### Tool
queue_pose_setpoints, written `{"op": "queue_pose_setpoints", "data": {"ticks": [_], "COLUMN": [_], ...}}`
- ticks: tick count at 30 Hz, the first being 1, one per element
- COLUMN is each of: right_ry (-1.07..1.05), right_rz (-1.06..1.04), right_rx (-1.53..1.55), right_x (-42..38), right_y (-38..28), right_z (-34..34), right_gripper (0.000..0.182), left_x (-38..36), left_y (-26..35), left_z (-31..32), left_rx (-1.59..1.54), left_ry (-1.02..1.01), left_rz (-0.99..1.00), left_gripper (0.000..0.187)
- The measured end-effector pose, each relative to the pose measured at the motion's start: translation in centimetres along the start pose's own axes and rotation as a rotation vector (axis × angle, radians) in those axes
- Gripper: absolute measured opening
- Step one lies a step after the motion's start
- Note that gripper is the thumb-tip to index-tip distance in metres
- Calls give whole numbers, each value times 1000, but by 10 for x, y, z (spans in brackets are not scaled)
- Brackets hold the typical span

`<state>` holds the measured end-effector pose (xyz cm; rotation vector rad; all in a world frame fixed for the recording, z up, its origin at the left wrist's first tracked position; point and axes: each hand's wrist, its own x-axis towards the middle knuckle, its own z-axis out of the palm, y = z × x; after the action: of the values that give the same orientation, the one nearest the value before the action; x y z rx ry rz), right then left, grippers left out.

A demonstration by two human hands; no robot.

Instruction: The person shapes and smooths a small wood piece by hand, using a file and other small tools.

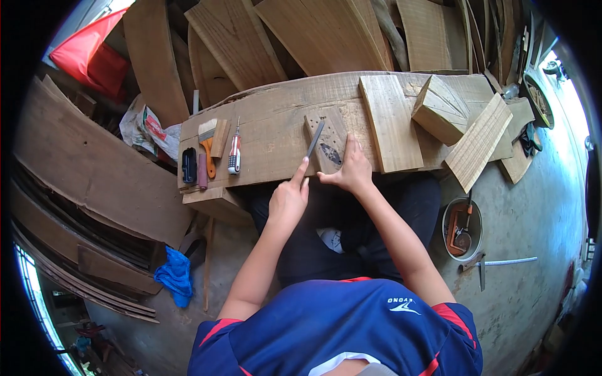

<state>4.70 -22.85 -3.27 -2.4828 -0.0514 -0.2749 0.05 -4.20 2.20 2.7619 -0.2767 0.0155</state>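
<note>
My left hand point(290, 199) is closed around the near end of a narrow grey file point(315, 139), its index finger stretched along the tool. The file slants up and away across a small wooden block point(335, 125). The block has small holes in its far part and a dark, rough patch near its right edge. My right hand point(352, 168) lies spread at the block's near right corner, thumb pointing left and fingers pointing away. It presses on the block's edge. Both hands are at the front edge of a thick wooden bench slab point(269, 138).
Left on the bench are a paintbrush point(207, 145), a screwdriver point(235, 153) and a black case point(189, 165). To the right lie a plank point(392, 125), a thick wood block point(439, 109) and a tilted board point(480, 141). A tool bucket point(478, 225) and hammer point(471, 263) are on the floor.
</note>
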Motion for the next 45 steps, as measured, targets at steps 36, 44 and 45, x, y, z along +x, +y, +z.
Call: {"op": "queue_pose_setpoints", "data": {"ticks": [36, 44, 45], "right_ry": [-30, -51, -47], "right_rz": [36, 28, 34], "right_rx": [35, 12, 18], "right_x": [2, 4, 3], "right_y": [4, 3, 3], "right_z": [3, 1, 1], "right_gripper": [136, 132, 132], "left_x": [57, 50, 49], "left_y": [-2, -85, -94], "left_z": [9, 22, 17], "left_rx": [-196, -146, -116], "left_ry": [-3, 449, 487], "left_rz": [-85, -202, -178], "left_gripper": [55, 63, 60]}}
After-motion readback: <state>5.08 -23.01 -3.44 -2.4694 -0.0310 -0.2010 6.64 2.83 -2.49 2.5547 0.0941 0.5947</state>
